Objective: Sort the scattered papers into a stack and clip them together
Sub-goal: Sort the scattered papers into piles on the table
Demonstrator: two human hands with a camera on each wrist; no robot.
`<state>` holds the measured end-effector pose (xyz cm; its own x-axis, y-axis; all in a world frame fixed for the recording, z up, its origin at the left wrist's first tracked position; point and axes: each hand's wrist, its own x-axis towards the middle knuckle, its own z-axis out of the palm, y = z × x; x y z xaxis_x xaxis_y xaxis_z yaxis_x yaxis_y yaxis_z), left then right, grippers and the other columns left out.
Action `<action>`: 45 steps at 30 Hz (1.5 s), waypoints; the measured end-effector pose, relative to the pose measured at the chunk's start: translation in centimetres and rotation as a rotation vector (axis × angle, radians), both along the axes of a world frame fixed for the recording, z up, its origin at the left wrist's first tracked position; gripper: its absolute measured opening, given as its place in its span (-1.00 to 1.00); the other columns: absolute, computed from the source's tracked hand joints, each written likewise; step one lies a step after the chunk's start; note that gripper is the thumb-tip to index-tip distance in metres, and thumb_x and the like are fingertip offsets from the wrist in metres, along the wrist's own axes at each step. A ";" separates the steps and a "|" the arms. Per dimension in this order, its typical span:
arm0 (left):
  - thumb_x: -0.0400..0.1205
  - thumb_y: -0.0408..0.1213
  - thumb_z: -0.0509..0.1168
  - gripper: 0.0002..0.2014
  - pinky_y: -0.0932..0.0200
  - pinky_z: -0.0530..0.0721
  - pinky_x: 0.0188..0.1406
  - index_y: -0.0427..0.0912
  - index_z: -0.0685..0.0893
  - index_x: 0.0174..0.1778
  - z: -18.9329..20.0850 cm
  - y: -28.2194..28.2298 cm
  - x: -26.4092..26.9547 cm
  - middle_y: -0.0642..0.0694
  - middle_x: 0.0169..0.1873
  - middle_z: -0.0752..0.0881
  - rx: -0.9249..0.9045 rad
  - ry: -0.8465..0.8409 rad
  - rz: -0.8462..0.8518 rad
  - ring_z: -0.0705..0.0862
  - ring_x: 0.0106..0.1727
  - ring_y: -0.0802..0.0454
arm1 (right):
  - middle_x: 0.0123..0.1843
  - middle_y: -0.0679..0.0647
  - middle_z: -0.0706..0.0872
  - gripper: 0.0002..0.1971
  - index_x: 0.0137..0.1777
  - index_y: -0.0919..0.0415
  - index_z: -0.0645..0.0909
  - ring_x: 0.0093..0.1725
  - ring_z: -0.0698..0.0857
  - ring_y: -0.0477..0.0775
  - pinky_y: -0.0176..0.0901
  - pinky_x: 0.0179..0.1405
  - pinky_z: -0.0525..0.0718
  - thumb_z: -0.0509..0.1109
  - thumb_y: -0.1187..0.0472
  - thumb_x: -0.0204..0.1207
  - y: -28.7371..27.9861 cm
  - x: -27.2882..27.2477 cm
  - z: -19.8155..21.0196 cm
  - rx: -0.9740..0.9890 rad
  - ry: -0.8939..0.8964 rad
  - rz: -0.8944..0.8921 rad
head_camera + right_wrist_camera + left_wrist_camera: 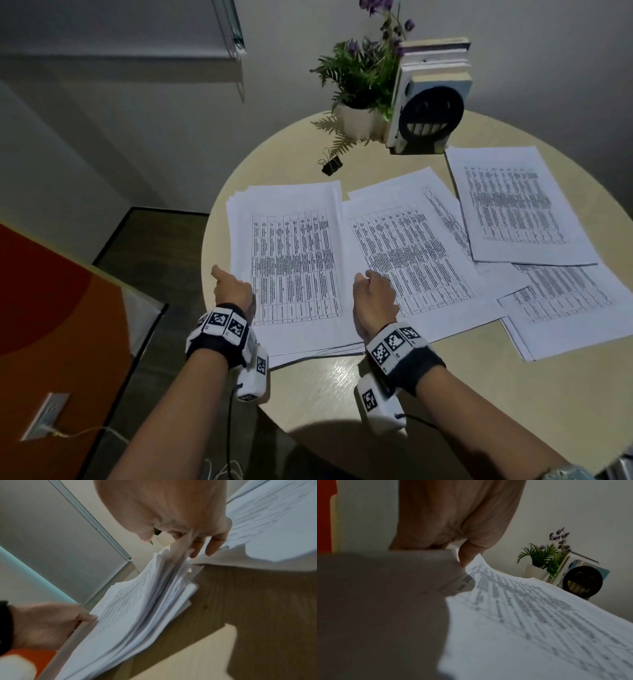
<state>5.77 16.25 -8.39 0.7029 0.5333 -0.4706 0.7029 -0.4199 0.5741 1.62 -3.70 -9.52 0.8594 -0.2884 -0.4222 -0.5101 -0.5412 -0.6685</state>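
A thick stack of printed sheets (291, 267) lies at the left of the round table (342, 394). My left hand (231, 287) grips its left edge, thumb (467, 555) on the top sheet (522, 615). My right hand (371, 289) holds the stack's right edge, its fingers (197, 547) curled into the fanned sheets (137, 608). My left hand (51, 622) also shows in the right wrist view. More loose sheets lie in the middle (411, 246), at the far right (513, 205) and at the near right (565, 308). A black binder clip (331, 165) lies behind the stack.
A potted plant (359, 89) and upright books against a smiley-face bookend (433, 113) stand at the table's back. The table's left edge runs just beside my left hand, with floor and an orange panel (51, 308) beyond. Bare tabletop shows near me.
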 end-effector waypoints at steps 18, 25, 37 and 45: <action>0.65 -0.42 0.09 -0.77 0.28 0.59 -0.13 -0.31 0.61 -0.25 2.0 -15.4 1.2 -0.17 -0.19 0.62 -0.061 -0.142 -0.498 0.61 -0.14 -0.06 | 0.42 0.32 0.49 -0.48 0.42 0.33 0.39 0.41 0.47 0.32 0.14 0.37 0.48 0.35 0.15 0.49 -18.9 4.8 0.2 -0.242 -0.016 0.012; 0.61 -0.16 0.31 -0.34 -0.30 0.00 0.58 -0.09 0.14 0.56 -1.7 -24.9 -1.7 -0.28 0.62 -0.24 0.062 0.198 -0.479 -0.23 0.65 -0.30 | 0.55 0.22 0.20 -0.23 0.54 0.17 0.10 0.48 0.24 0.31 0.17 0.34 0.40 0.28 -0.13 0.40 -23.3 3.6 -1.1 -0.576 0.150 0.293; 0.36 -0.37 0.57 0.00 -0.10 0.31 0.52 -0.41 0.02 0.55 -1.7 -28.7 1.9 -0.40 0.53 0.08 -0.144 0.043 0.348 0.18 0.55 -0.30 | 0.10 0.27 0.64 -0.65 0.29 0.31 0.49 0.10 0.64 0.30 0.09 0.08 0.63 0.28 0.44 0.49 -29.4 7.3 -0.8 -0.410 -0.120 0.291; 0.37 -0.28 0.56 -0.22 -0.12 0.42 0.43 -0.49 0.32 0.40 -2.5 -29.7 2.6 -0.40 0.42 0.25 0.084 0.048 -0.052 0.30 0.44 -0.32 | -0.23 0.17 0.70 -0.48 0.27 0.18 0.63 -0.25 0.66 0.23 0.01 -0.21 0.44 0.21 0.40 0.28 -25.7 1.8 0.2 -0.424 -0.482 0.696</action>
